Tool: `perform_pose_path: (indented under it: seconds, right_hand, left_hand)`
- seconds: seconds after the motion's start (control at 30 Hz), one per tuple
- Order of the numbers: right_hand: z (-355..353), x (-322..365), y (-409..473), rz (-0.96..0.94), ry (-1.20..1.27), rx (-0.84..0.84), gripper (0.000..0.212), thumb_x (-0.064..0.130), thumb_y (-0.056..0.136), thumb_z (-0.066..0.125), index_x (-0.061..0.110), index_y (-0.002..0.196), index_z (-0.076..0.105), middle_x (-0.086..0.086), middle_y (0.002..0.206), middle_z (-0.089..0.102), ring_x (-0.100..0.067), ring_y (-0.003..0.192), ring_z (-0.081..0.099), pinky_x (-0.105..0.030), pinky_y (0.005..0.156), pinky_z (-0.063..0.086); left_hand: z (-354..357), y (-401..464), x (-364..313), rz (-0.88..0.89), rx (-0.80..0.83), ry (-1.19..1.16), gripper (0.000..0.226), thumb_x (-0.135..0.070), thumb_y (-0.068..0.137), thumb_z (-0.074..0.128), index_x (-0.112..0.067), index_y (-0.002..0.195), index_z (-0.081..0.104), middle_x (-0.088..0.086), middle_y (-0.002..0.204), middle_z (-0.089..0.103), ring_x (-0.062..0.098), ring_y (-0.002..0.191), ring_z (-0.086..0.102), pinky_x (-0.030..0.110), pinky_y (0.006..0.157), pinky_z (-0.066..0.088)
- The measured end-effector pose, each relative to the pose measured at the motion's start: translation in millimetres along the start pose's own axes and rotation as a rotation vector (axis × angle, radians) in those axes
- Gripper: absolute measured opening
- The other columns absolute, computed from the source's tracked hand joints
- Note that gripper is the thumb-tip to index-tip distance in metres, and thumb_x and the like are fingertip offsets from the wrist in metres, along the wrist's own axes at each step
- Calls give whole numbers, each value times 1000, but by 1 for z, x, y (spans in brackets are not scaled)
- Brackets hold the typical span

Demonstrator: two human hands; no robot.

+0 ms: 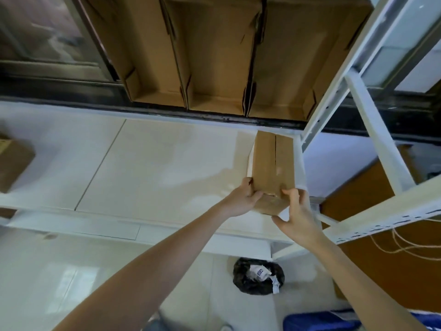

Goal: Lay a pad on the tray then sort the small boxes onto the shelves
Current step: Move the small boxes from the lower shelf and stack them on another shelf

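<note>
A small brown cardboard box [272,168] lies lengthwise at the right end of a white shelf [148,168], close to the white upright post [334,96]. My left hand [241,199] grips the box's near left corner. My right hand [298,213] holds its near right corner, thumb spread below. Three larger open cardboard boxes [214,56] stand side by side on the shelf level above. Another brown box [12,163] sits at the shelf's far left edge.
White metal rack beams [386,211] cross at the right. A black trash bag with crumpled paper [259,275] lies on the pale floor below. A blue object [319,322] shows at the bottom right. Brown board and string [405,244] are behind the rack.
</note>
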State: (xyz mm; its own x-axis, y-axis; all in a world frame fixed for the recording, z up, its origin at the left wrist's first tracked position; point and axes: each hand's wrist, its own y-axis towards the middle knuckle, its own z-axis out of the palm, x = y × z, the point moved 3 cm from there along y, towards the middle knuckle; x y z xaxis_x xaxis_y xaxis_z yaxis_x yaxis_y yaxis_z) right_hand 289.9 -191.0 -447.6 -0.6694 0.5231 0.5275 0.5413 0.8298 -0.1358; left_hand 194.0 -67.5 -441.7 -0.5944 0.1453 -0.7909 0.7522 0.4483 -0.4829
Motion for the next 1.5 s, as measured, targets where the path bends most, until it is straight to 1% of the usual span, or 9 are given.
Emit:
perform_pose_path:
  seconds: [0.1, 0.17, 0.3, 0.5, 0.7, 0.83, 0.97, 1.17, 1.5]
  right_hand:
    - [-14, 9, 9, -3, -47, -25, 56, 27, 77, 70, 11, 121, 39, -11, 133, 28, -30, 108, 51, -39, 82, 51]
    - [-26, 28, 17, -26, -77, -57, 55, 37, 80, 65, 18, 122, 37, -7, 135, 25, -29, 116, 46, -45, 90, 50]
    - [-44, 83, 38, -88, -98, -112, 66, 43, 82, 62, 24, 136, 29, -4, 144, 23, -27, 129, 37, -42, 100, 41]
    - [-27, 198, 60, -284, -32, -64, 77, 47, 84, 59, 27, 146, 18, 1, 156, 13, -24, 138, 30, -39, 105, 37]
    - [36, 335, 72, -472, 34, 59, 81, 49, 84, 59, 28, 147, 13, 5, 157, 10, -18, 142, 25, -35, 106, 35]
    - [89, 420, 71, -582, 53, 169, 83, 48, 84, 60, 27, 148, 11, 4, 158, 9, -19, 142, 24, -36, 108, 35]
    - [144, 493, 73, -652, 43, 226, 83, 47, 84, 60, 27, 148, 11, 3, 157, 12, -20, 142, 26, -39, 107, 37]
    - [232, 569, 79, -666, 47, 359, 86, 41, 83, 64, 24, 148, 11, -1, 156, 13, -22, 140, 28, -36, 105, 38]
    - [351, 619, 97, -509, 71, 469, 90, 44, 81, 65, 31, 147, 6, -4, 157, 11, -26, 141, 28, -41, 105, 41]
  left_hand:
    - [-12, -6, -3, 20, 20, 29, 69, -33, 97, 45, -12, 148, 4, 7, 153, 27, 22, 132, 37, 21, 89, 32]
    - [-28, -13, -2, 42, -23, 39, 82, -38, 94, 50, -16, 150, -5, -1, 160, 8, 18, 145, 18, 21, 101, 25]
    - [-78, -33, 3, 87, -161, 117, 90, -43, 91, 53, -21, 150, -12, -5, 161, -5, 15, 147, 5, 26, 113, 15]
    - [-189, -93, 26, 113, -509, 307, 93, -47, 88, 55, -19, 150, -7, 1, 160, 8, 23, 146, 14, 45, 118, 18]
    - [-309, -180, 97, -4, -792, 302, 94, -46, 86, 60, -18, 151, -3, 6, 158, 17, 27, 143, 23, 41, 115, 24]
    - [-374, -239, 164, -70, -896, 224, 96, -43, 85, 63, -18, 151, -2, 7, 159, 16, 26, 144, 21, 41, 116, 25]
    - [-425, -281, 233, -136, -935, 166, 99, -42, 81, 67, -16, 151, 2, 8, 158, 18, 25, 144, 21, 40, 117, 24]
    - [-476, -305, 327, -217, -882, 75, 103, -40, 81, 69, -18, 150, -5, 5, 159, 7, 24, 146, 13, 40, 118, 21]
    - [-532, -274, 415, -241, -770, -7, 104, -43, 79, 70, -16, 151, 1, 3, 159, 3, 23, 146, 11, 42, 118, 23]
